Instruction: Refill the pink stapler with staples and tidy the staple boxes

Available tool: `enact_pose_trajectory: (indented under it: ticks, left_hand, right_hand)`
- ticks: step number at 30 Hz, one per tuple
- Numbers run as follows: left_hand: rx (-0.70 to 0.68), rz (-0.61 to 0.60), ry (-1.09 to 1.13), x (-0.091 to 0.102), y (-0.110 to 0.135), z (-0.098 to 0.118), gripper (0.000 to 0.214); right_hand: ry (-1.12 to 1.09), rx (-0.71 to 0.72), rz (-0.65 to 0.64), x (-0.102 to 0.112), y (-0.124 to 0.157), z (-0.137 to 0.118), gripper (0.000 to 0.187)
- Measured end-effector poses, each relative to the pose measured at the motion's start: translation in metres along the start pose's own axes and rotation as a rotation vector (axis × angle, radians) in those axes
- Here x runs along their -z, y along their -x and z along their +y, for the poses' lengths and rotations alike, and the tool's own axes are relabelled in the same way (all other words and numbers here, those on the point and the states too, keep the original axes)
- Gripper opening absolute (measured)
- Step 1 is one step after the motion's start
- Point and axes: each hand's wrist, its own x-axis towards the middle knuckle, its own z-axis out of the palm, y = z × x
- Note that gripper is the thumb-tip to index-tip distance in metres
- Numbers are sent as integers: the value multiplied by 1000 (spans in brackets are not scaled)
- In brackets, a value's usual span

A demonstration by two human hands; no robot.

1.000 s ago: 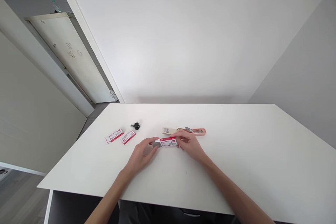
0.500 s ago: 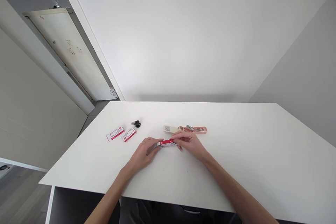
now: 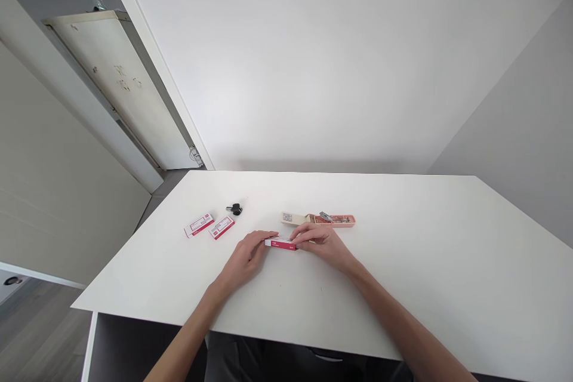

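So the small red-and-white carton (image 3: 283, 244) was just below the centre of the frame, down at the white tabletop (image 3: 403, 274), its red side facing the near edge. The left hand (image 3: 245, 256) had its fingers curled narrow, holding the carton's left end. The right hand (image 3: 323, 243) was pinching the other end, fingertips close together. Right behind it sat an open pink-and-cream case (image 3: 344, 221) with a shiny metal piece (image 3: 325, 216) on it. Off to the left of the frame were two similar cartons (image 3: 221, 227), lying flat side by side, plus a black-headed key (image 3: 235, 209) just above them.
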Motion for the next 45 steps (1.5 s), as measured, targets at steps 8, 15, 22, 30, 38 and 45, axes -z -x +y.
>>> enact_pose_trajectory:
  ticks: [8,15,22,30,38,45]
  left_hand:
    - [-1,-12,27,-2,-2,6,28]
    - [52,6,8,4,0,13,37]
    - [80,42,116,4,4,15,36]
    - [191,71,116,1,1,13,32]
    - [176,12,189,3,1,16,30]
    - [148,-33,201,5,1,19,26]
  right_hand:
    - [-22,9,-11,1,-1,4,14]
    - [-176,-35,93,3,-1,5,14]
    - [-357,-75,167,3,-2,10,21]
    - [-350,-101,139,-1,-2,4,28]
    - [-236,-165,74,-3,-1,2,32]
    - [-235,-173,-11,-5,-1,-2,36]
